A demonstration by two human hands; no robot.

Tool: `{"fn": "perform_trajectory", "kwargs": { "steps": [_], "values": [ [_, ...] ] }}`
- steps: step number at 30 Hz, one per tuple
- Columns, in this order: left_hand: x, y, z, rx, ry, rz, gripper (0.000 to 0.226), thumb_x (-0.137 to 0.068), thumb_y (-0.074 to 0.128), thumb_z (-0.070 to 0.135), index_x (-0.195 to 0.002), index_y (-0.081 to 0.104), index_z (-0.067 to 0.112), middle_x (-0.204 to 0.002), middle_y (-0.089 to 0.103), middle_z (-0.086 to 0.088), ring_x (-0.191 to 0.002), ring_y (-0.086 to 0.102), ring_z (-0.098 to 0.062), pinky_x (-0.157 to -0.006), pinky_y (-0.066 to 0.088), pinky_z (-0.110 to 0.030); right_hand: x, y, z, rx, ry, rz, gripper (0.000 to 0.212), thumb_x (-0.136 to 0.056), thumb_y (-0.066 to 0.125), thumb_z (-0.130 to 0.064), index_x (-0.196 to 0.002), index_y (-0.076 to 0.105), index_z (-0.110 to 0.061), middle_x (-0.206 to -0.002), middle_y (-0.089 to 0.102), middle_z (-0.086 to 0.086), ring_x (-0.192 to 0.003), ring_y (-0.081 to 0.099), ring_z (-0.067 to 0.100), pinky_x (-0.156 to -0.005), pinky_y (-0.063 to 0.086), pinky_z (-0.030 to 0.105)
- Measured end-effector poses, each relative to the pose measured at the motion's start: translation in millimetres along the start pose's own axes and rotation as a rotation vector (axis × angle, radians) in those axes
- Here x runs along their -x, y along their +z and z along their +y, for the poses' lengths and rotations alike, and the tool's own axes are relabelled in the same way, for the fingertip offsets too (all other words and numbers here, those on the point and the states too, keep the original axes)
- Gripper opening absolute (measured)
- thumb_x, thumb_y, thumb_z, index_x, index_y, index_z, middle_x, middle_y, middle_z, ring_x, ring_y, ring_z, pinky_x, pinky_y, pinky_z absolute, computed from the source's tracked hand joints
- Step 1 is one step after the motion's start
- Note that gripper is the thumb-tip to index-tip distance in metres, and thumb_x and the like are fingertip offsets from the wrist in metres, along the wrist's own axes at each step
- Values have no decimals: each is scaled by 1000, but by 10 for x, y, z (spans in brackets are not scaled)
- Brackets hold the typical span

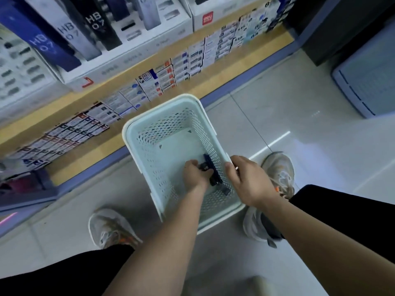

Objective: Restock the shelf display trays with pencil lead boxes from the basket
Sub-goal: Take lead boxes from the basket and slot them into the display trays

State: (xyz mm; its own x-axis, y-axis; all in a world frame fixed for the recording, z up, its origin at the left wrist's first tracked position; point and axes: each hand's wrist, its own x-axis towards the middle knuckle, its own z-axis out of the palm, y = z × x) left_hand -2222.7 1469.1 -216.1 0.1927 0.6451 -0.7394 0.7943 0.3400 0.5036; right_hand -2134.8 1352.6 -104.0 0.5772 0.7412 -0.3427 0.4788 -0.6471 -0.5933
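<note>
The tiled floor (pixel 288 116) spreads out beneath both my hands, and the wooden shelf (pixel 89 159) runs well ahead of them, stocked with rows of small packets. Farther beyond my left hand stand the white display trays (pixel 132 60), holding tall dark packs marked HB 07. The pale green basket (pixel 136 129) sits on the floor between my shoes. My right hand (pixel 248 180) clasps its right rim, thumb on the inner side. My left hand (pixel 195 175) reaches down inside the basket, fingers curled round a dark pencil lead box (pixel 205 167) marked HB. The few other lead boxes (pixel 215 181) lie on the basket bottom between my two hands, along the right wall.
</note>
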Motion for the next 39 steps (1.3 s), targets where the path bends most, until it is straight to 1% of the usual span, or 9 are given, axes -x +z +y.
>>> {"fn": "perform_trajectory", "kwargs": {
  "steps": [5, 9, 12, 14, 18, 24, 29, 34, 39],
  "values": [
    [-77, 31, -68, -29, 27, -103, 24, -69, 82, 20, -91, 75, 16, -83, 77, 6, -79, 74, -13, -75, 60, -28, -8, 20, -2, 8, 12, 2, 34, -104, 35, -44, -74, 37, -27, -71, 44, -6, -65, 44, 18, -58, 31, 35],
    [-87, 138, -115, 66, 47, -134, 22, -62, 80, 19, -81, 71, 14, -77, 76, 3, -76, 75, -18, -71, 63, -38, 12, 8, -24, 7, 36, -6, 38, -103, 33, -47, -71, 35, -27, -70, 44, -5, -67, 46, 20, -59, 35, 38],
    [2, 112, -72, 84, 89, -143, 6, -70, 75, 12, -72, 69, 14, -73, 75, 3, -72, 74, -15, -69, 62, -31, 12, -10, -46, 6, 33, -10, 37, -103, 33, -47, -72, 38, -26, -71, 45, -5, -67, 45, 19, -59, 35, 37],
    [4, 100, -83, 118, 63, -172, 7, -74, 74, 9, -74, 69, 13, -74, 74, 2, -70, 72, -16, -68, 60, -27, 9, -14, -52, 6, 24, -11, 38, -102, 33, -48, -72, 39, -26, -71, 45, -5, -68, 46, 19, -59, 35, 37],
    [-36, 151, -100, 76, 72, -211, 10, -78, 69, 11, -73, 63, 17, -72, 69, 4, -76, 69, -22, -76, 55, -34, 8, -13, -56, 13, 19, -11, 38, -102, 32, -47, -68, 33, -30, -69, 43, -6, -66, 43, 18, -59, 30, 35],
    [-56, 149, -115, 134, 102, -245, 17, -78, 72, 4, -81, 63, 18, -79, 71, 3, -79, 69, -18, -78, 57, -33, 5, -9, -52, 29, 23, -11, 39, -103, 33, -45, -68, 32, -29, -69, 43, -5, -67, 43, 20, -60, 29, 35],
    [-6, 147, -84, 127, 117, -280, 9, -84, 65, 13, -80, 61, 18, -72, 69, 2, -66, 65, -15, -60, 51, -28, 8, -7, -51, 30, 21, -17, 40, -103, 31, -46, -67, 32, -29, -68, 43, -5, -62, 41, 10, -59, 27, 35],
    [6, 161, -106, 107, 121, -316, 13, -84, 54, 9, -94, 61, 4, -86, 72, -13, -79, 69, -24, -73, 58, -41, 19, 1, -40, 26, 14, -20, 40, -104, 32, -45, -68, 34, -27, -69, 44, -4, -63, 42, 13, -58, 28, 36],
    [-66, 198, -205, 111, 83, -317, 16, -74, 62, 24, -90, 61, 20, -88, 73, -7, -88, 72, -26, -82, 60, -49, 24, 15, -17, 36, 18, -35, 40, -105, 31, -44, -69, 34, -26, -68, 43, -4, -62, 42, 12, -58, 29, 35]
  ]
}}
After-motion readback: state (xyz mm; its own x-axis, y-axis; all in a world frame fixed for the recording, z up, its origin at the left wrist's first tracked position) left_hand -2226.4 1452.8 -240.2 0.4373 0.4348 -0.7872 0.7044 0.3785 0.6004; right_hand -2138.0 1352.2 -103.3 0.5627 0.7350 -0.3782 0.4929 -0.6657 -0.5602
